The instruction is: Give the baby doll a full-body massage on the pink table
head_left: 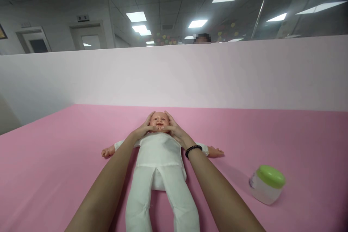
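A baby doll [160, 152] with a white cloth body lies face up, its arms spread to both sides and its legs toward me. My left hand [145, 127] cups the left side of the doll's head, and my right hand [174, 128] cups the right side. Both thumbs rest across the chin, just under the mouth. The other fingers run up along the sides of the head, partly hidden behind it. A black coiled band [193, 149] circles my right wrist.
To the right, on the pink surface [67, 159], stands a clear jar [266, 186] with a green lid. A white partition [174, 76] rises behind the doll. The top of a person's head [202, 38] shows above it.
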Motion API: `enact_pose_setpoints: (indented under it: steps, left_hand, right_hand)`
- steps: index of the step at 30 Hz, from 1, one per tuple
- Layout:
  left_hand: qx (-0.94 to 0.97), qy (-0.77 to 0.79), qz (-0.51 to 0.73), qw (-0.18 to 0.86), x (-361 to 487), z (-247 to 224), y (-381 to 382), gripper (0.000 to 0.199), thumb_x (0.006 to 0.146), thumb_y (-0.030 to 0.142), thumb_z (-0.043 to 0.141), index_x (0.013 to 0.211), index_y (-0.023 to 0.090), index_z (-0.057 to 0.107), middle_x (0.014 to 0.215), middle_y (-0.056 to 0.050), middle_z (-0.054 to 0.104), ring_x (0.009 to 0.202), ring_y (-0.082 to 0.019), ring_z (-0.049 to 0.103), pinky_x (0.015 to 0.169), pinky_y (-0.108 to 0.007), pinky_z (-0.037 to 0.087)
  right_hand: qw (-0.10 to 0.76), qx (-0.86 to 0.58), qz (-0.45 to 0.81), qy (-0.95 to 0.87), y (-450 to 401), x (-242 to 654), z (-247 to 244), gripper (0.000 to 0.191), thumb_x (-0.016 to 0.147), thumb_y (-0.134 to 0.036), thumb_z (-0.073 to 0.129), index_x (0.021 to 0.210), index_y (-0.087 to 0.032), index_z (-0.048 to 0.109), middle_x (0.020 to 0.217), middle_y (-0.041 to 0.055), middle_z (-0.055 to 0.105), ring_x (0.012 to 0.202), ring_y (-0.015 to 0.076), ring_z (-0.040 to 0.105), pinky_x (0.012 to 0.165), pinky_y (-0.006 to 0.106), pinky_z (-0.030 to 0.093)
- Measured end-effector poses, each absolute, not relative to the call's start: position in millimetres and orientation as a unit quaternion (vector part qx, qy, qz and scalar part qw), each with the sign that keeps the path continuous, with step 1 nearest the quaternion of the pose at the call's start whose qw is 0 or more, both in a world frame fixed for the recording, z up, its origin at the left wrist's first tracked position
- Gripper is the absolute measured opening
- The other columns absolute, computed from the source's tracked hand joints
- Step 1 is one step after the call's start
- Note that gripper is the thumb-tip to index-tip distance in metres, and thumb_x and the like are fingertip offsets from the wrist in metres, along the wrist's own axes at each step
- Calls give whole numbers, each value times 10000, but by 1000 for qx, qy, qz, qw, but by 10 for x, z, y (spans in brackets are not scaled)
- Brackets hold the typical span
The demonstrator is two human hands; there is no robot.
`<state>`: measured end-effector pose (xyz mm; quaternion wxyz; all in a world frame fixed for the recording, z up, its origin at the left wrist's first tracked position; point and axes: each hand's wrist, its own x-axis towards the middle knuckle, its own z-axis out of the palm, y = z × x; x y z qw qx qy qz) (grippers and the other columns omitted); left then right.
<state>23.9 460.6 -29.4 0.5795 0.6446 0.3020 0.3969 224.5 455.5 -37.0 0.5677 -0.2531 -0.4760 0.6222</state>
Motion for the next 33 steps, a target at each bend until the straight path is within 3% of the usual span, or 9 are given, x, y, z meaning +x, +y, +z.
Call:
enact_pose_setpoints:
  steps: [11,16,20,23,26,28,33]
  left_hand:
    - [652,313,399,564,234,-238,4556,1153,711,336,841,1583,428,92,1636,-92,262,1427,-345,399,1136,-506,395]
    - [629,317,397,588,237,-287,4578,1125,715,363,810,1575,458,91,1633,-75,278,1384,-352,459,1144,-538,369]
    - [612,304,412,602,286,-351,4634,1004,787,455,732,1578,436,113,1588,-69,369,1356,-317,499,1151,-510,370]
    - [595,294,454,594,368,-427,4726,839,883,558,589,1581,367,164,1561,-77,411,1362,-280,498,1159,-459,374]
    - [612,310,507,522,440,-526,4847,733,931,574,494,1561,281,259,1570,-86,399,1413,-261,435,1190,-416,332]
    - [639,333,525,453,459,-583,4907,673,957,565,438,1540,250,318,1581,-82,386,1446,-257,385,1213,-411,288]
    - [693,392,528,296,433,-620,4844,598,1005,522,301,1491,189,408,1573,-94,403,1463,-230,352,1229,-413,243]
  right_hand:
    - [565,-254,615,-488,4558,2244,-393,395,953,-362,623,1295,-172,568,1287,105,579,1105,236,611,925,444,545]
    - [569,-265,602,-494,4583,2246,-399,397,952,-367,624,1294,-173,568,1286,104,580,1112,238,611,929,446,544]
    - [579,-285,577,-501,4631,2205,-406,445,939,-372,635,1332,-181,549,1349,116,556,1180,256,588,986,478,515]
    - [590,-310,548,-506,4662,2141,-425,531,915,-394,638,1403,-239,498,1470,91,485,1326,231,495,1095,425,429]
    - [604,-341,508,-511,4657,2081,-453,592,897,-471,619,1442,-295,470,1565,24,392,1442,181,356,1189,341,286]
    - [602,-385,453,-533,4629,2057,-470,626,908,-536,564,1470,-287,451,1580,18,376,1457,183,336,1221,339,222]
    - [542,-517,273,-604,4513,2052,-458,643,995,-570,308,1523,-215,400,1527,70,462,1402,221,440,1187,361,296]
